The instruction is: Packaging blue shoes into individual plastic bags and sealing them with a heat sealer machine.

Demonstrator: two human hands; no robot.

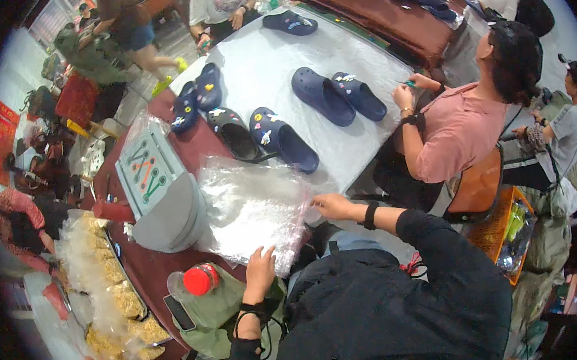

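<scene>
A clear plastic bag [249,204] lies flat and shiny on the table before me, next to a grey machine. The fingers of my right hand [332,207] are closed on the bag's right edge. My left hand [261,271] is at the bag's near edge, fingers stretched out and slightly apart. Just beyond the bag rest a navy clog with flower charms [283,139] and a dark clog [233,131], sole down. Further off are a plain navy clog [322,97] and a navy clog with charms [359,96].
Left of the bag stands a grey machine [159,188]. Closer to me are a red-lidded jar [201,279] and a phone [179,313] on green cloth. More charm-covered clogs [208,87] lie at the far left. A co-worker in pink [462,124] sits at the right, holding something small.
</scene>
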